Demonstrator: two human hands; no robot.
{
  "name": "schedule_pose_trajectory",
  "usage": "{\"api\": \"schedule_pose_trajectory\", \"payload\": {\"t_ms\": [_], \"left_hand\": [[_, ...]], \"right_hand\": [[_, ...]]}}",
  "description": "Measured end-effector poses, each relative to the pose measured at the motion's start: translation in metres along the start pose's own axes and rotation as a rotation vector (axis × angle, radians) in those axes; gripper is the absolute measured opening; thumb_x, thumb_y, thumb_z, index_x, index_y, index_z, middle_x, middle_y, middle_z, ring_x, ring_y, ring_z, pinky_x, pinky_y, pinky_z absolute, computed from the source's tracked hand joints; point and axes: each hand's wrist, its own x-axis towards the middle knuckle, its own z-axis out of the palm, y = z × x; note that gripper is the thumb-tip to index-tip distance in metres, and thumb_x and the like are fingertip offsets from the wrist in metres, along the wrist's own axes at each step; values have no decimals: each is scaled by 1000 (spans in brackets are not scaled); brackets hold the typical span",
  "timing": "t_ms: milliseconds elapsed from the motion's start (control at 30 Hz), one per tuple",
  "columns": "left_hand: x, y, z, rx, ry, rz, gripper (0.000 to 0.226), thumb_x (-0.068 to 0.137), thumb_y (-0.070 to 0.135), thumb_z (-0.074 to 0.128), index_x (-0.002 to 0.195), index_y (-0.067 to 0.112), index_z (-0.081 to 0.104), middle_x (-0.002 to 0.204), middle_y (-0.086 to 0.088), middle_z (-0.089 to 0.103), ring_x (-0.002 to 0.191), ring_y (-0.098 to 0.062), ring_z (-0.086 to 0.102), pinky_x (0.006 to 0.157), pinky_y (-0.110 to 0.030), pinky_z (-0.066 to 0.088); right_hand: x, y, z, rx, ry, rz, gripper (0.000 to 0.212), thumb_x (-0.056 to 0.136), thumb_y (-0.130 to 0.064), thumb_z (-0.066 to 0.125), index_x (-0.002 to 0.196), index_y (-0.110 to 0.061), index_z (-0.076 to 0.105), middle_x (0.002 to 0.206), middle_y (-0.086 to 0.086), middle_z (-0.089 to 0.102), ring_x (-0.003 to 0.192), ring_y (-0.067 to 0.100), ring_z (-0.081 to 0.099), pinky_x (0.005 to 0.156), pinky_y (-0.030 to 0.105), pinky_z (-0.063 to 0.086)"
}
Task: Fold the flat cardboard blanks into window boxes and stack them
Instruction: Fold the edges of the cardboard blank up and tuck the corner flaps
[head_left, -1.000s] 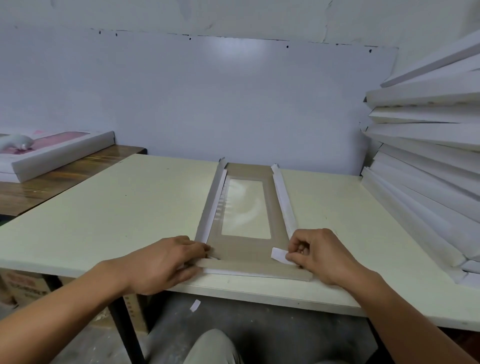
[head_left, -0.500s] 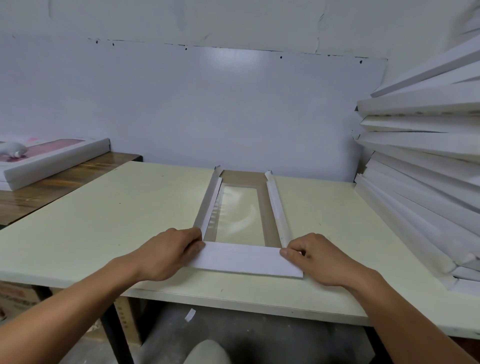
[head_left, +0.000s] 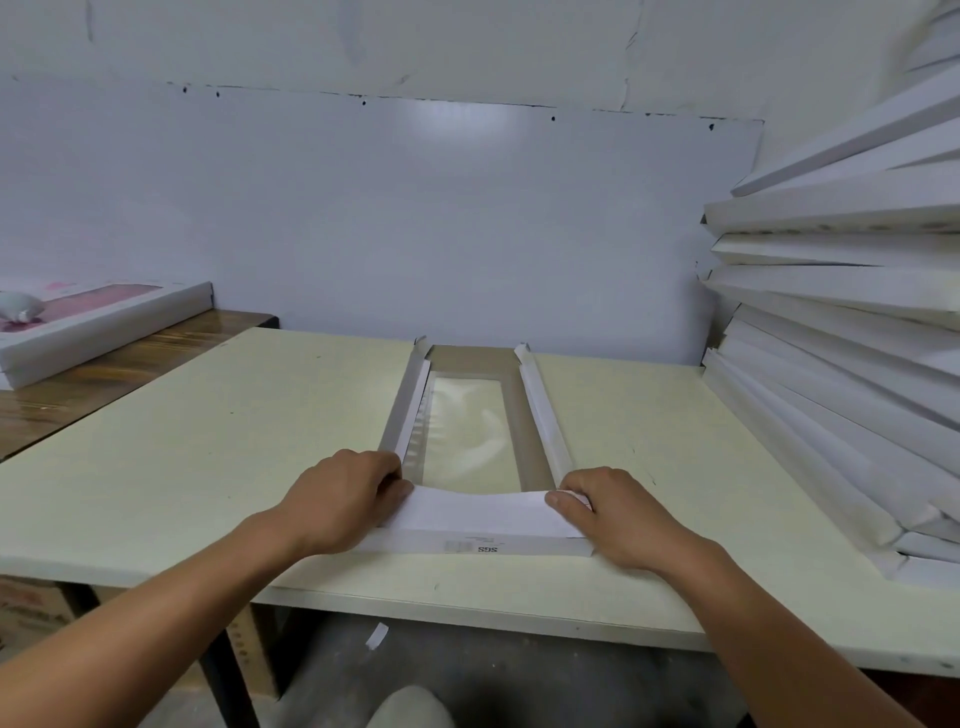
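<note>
Cardboard blank (head_left: 470, 410) lies lengthwise mid-table (head_left: 218, 441), brown side up, clear window in the centre, both long side flaps raised. Near end flap (head_left: 480, 522) is folded up and over. Left hand (head_left: 345, 499) grips its left corner, fingers curled on it; right hand (head_left: 615, 512) pinches the right corner. Stack of finished boxes (head_left: 852, 332) sits at the table's right edge.

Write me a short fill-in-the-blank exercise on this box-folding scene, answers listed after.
1. Both hands fold the box's ____ end flap.
2. The clear window lies between two raised ____ walls.
3. Finished boxes are stacked on the person's ____ side.
4. The left hand and right hand each hold one ____ of the flap.

Answers: near; side; right; end
</note>
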Motion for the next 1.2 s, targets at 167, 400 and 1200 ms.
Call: {"api": "schedule_pose_trajectory", "payload": {"t_ms": [167,400,1200], "left_hand": [[4,3,12,-16,-7,-71,18,95,44,52,92,27,51,72,5,62,68,-18,57,60,-32,44],[12,4,18,112,-45,-131,20,93,43,51,85,26,44,74,6,55,63,-12,49,50,-27,31],[-15,46,45,23,29,416,13,97,28,38,100,21,48,90,5,50,79,-14,43,67,-30,35]], "right_hand": [[-2,-4,3,-62,-11,49,30,98,-46,50,74,-27,52,74,-8,55,71,10,50,63,30,38],[-10,-12,2,-186,87,-62,18,97,-51,49,95,-35,56,102,-19,48,89,2,48,66,21,36],[-20,-36,16,-291,-83,-165,33,105,-37,33,83,-18,48,78,-5,49,77,22,44,78,33,18]]}}
